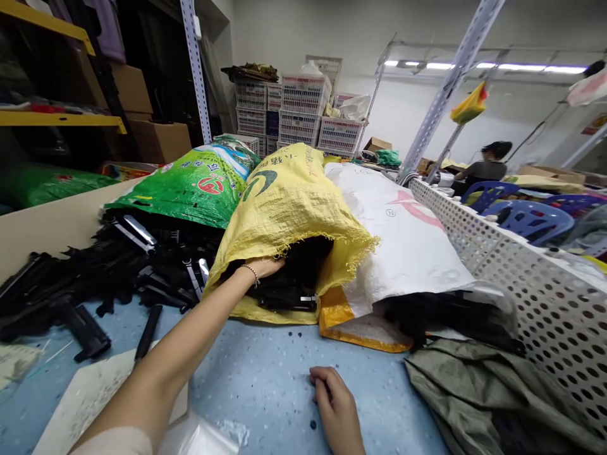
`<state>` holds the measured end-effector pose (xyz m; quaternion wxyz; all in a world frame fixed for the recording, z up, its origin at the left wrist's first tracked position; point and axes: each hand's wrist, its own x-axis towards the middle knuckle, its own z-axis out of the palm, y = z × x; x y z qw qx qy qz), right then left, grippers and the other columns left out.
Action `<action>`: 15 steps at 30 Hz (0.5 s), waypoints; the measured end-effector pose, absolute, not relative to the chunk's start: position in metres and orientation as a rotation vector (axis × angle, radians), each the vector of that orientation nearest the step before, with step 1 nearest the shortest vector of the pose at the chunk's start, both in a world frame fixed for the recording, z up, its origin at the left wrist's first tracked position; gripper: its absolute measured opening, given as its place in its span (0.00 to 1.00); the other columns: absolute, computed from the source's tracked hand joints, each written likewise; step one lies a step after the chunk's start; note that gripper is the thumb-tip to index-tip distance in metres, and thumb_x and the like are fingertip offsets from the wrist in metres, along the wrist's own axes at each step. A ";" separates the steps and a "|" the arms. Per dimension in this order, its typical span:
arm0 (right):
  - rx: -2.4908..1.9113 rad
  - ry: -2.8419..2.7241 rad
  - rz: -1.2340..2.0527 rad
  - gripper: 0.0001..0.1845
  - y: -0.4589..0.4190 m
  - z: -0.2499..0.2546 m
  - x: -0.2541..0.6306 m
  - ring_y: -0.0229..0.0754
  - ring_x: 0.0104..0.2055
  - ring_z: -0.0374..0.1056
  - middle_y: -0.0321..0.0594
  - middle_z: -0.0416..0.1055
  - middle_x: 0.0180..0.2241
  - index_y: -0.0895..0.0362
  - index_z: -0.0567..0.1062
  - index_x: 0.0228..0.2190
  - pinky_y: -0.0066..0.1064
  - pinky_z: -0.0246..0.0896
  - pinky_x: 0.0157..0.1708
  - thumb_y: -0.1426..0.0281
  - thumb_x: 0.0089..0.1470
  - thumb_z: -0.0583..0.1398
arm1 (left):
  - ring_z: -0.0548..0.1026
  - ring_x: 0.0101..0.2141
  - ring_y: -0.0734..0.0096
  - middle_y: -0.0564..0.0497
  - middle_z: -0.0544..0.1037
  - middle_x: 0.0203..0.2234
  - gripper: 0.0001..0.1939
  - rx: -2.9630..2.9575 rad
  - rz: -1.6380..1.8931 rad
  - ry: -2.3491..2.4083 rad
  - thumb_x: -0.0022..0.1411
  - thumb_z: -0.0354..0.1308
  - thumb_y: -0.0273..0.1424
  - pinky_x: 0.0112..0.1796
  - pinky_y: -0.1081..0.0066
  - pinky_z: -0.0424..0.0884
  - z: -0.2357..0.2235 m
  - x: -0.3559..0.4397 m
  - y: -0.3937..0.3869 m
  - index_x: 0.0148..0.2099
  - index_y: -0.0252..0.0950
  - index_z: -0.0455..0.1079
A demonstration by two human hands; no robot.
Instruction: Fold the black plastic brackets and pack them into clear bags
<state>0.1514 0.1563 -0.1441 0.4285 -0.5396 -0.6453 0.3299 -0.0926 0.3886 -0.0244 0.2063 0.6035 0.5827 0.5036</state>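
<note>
My left hand [269, 266], a beaded bracelet at its wrist, reaches into the mouth of a yellow woven sack [289, 208]. Its fingers are hidden in the dark opening, so I cannot see what they touch. Black plastic parts [287, 297] lie inside the sack, one with a shiny metal strip near the lip. My right hand [337, 404] rests on the blue speckled tabletop [265, 373] in front of the sack. Its fingers are curled in, with nothing seen in them.
To the left, a green printed sack [190, 183] spills black parts [142, 259] onto the table. A white sack [393, 234] and a grey-green cloth [488, 392] lie right, beside a perforated metal panel [535, 284]. Papers [90, 398] lie front left. A person [488, 167] sits beyond.
</note>
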 end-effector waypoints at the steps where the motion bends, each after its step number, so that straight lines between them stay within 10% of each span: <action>1: -1.344 -1.615 0.817 0.15 0.156 -0.142 0.152 0.45 0.35 0.72 0.44 0.74 0.33 0.54 0.76 0.34 0.31 0.68 0.33 0.62 0.59 0.52 | 0.73 0.45 0.60 0.46 0.74 0.45 0.14 1.771 1.278 1.673 0.61 0.58 0.38 0.46 0.57 0.70 -0.027 -0.090 0.380 0.45 0.35 0.71; 5: -1.335 -1.632 0.810 0.15 0.157 -0.141 0.152 0.44 0.33 0.72 0.44 0.74 0.33 0.55 0.76 0.35 0.32 0.68 0.32 0.63 0.58 0.51 | 0.75 0.43 0.52 0.46 0.78 0.38 0.10 1.980 0.890 1.768 0.52 0.63 0.39 0.46 0.58 0.68 -0.029 -0.078 0.347 0.33 0.39 0.75; 15: -1.303 -1.312 0.931 0.18 0.155 -0.134 0.147 0.42 0.31 0.70 0.44 0.73 0.34 0.58 0.73 0.37 0.33 0.68 0.32 0.58 0.54 0.55 | 0.71 0.48 0.55 0.43 0.60 0.57 0.14 2.235 0.725 1.796 0.61 0.53 0.41 0.50 0.56 0.66 -0.031 -0.053 0.253 0.45 0.40 0.72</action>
